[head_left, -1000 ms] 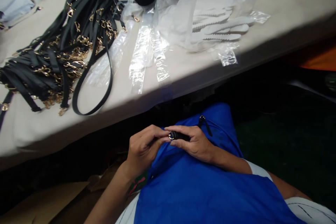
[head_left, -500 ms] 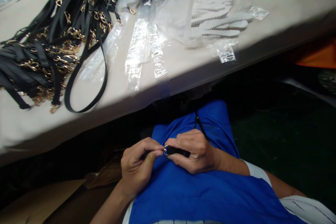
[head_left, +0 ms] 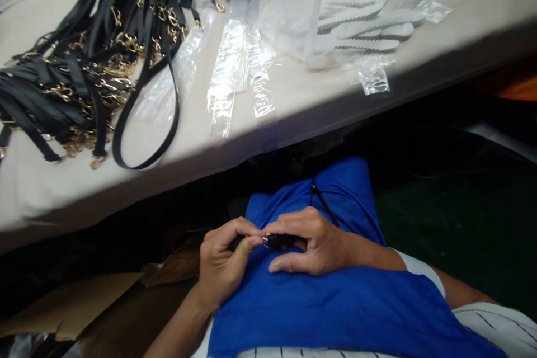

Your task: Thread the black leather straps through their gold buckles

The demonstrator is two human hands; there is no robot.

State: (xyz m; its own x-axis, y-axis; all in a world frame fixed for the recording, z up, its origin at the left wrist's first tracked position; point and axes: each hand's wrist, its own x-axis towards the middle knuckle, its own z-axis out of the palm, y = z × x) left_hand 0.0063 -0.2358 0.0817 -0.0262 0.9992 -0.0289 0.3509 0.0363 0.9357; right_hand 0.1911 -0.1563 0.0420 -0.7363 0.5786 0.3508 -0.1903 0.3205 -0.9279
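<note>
1. Left hand (head_left: 230,253): thumb and forefinger pressed together, pinching the left edge of a small gold ring (head_left: 265,241). Could be a buckle. Can't tell if anything else is in that pinch.
2. Right hand (head_left: 315,241): forefinger reaches to the ring, thumb spread well off below. Short black strap (head_left: 277,241) sits under the fingers; whether the tucked ones grip it is hidden.
3. Doing this well, my call: ring steady in the left pinch, right thumb brought up under the strap for a firm hold, strap flat, no twist at the ring. Small metal, so light fingertip force.
4. Strap is in front of me, just above the blue cloth (head_left: 289,302) over my lap. Long axis runs roughly left-right; ring end points left, other end lost under my right hand.
5. Just beyond: thin dark strap (head_left: 322,201) lying on the cloth near my right hand.
6. Further out, on the table (head_left: 50,193): pile of black straps (head_left: 67,106) with gold clips at left, clear plastic bags (head_left: 224,86) mid, white gloves (head_left: 369,31) right of those.
</note>
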